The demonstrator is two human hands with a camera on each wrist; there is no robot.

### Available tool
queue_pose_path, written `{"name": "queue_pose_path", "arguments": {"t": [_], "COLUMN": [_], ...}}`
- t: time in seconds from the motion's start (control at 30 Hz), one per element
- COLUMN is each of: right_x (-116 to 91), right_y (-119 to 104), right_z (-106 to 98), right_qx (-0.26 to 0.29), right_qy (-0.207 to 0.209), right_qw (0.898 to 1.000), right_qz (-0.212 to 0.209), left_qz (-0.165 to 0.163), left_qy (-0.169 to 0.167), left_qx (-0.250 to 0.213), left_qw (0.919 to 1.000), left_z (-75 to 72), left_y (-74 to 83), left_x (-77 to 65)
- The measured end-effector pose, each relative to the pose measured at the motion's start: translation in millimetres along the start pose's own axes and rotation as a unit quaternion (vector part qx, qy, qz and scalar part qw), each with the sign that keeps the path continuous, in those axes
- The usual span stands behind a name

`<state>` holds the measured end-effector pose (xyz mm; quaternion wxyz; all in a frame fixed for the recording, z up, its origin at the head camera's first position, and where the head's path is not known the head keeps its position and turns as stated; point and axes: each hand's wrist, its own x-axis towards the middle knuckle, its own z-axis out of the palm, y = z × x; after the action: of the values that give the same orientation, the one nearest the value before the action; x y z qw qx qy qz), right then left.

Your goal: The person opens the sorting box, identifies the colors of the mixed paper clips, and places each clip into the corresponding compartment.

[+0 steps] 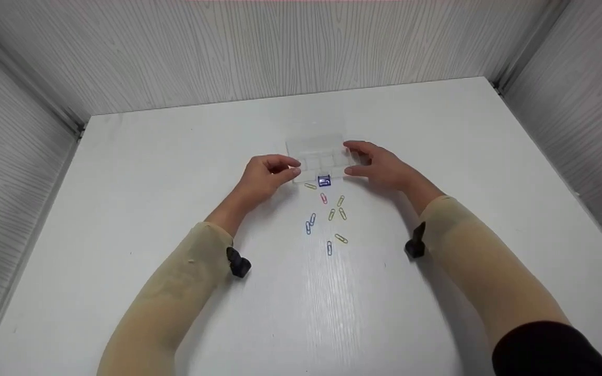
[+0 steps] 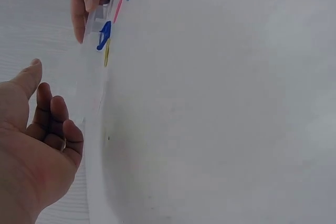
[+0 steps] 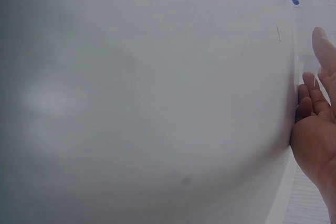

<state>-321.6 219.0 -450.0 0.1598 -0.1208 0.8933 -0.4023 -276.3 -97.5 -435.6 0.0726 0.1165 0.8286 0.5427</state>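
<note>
A clear plastic compartment box with a blue clasp sits on the table, its transparent lid raised at the back. My left hand is at the box's left end, thumb and fingers apart in the left wrist view; whether the fingertips touch the plastic cannot be told. At the other end, my right hand holds the box with its thumb at the front and index finger behind. Just in front lie a yellow paper clip and a pink paper clip.
Several more yellow paper clips and blue paper clips are scattered on the white table between my forearms. Pale wood-grain panels stand along the back and both sides. A small black camera mount sits on the left wrist.
</note>
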Motion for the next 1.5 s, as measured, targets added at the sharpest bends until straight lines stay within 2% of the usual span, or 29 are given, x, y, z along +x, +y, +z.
{"name": "queue_pose_path", "arguments": {"t": [0.17, 0.37, 0.57, 0.83, 1.17, 1.5], "right_x": [-0.1, -2.1, -1.8, -2.1, -3.7, -3.3], "right_y": [0.9, -0.9, -0.4, 1.0, -1.6, 0.6], "right_z": [-2.0, -4.0, -2.9, -3.1, -5.0, -5.3], "right_qx": [-0.005, -0.019, -0.014, -0.002, -0.010, -0.009], "right_qy": [0.003, 0.006, 0.006, 0.005, 0.005, 0.003], "right_qw": [1.000, 1.000, 1.000, 1.000, 1.000, 1.000], "right_qz": [0.004, 0.011, 0.009, -0.015, -0.007, -0.007], "left_qz": [0.000, 0.004, -0.001, -0.001, 0.020, 0.011], "left_qy": [-0.040, -0.087, -0.123, -0.126, -0.123, -0.125], "left_qx": [0.005, 0.009, 0.021, 0.037, 0.067, 0.094], "left_qw": [0.9992, 0.9961, 0.9922, 0.9913, 0.9899, 0.9876], "left_z": [12.3, 27.5, 36.1, 41.9, 46.4, 48.9], "left_y": [5.8, 7.4, 7.1, 4.6, 2.2, 3.9], "left_x": [-6.1, -6.1, -5.2, -1.2, 1.7, 1.5]}}
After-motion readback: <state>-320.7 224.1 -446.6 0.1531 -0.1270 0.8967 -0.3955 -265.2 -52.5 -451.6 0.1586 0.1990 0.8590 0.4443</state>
